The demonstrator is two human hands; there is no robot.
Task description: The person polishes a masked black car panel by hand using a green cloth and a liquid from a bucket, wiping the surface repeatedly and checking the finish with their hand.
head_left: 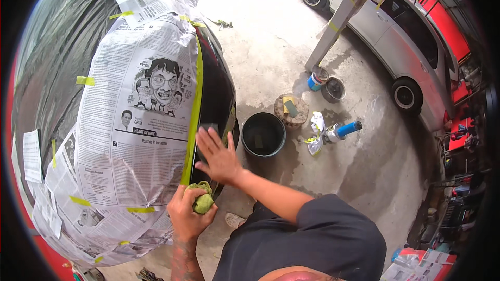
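A black, curved car panel (212, 80) shows beside newspaper (138, 78) taped over the car body. Yellow-green masking tape (196, 106) runs along the border between them. My right hand (220, 157) lies flat against the panel, fingers stretched out and slightly spread. Just past its fingertips is a small greyish patch; whether it is a sheet under the fingers or a mark on the panel, I cannot tell. My left hand (190, 211) is closed round a crumpled green cloth (203, 202), close to the tape's lower end and just below the right hand.
A black bucket (264, 151) of dark liquid stands right of the panel. Beyond it are a round stool (291, 119) bearing yellow and grey pads, a paint can (316, 80), a smaller pail (333, 89) and a blue-ended cylinder (346, 129). A post (338, 23) rises before a silver car (375, 28).
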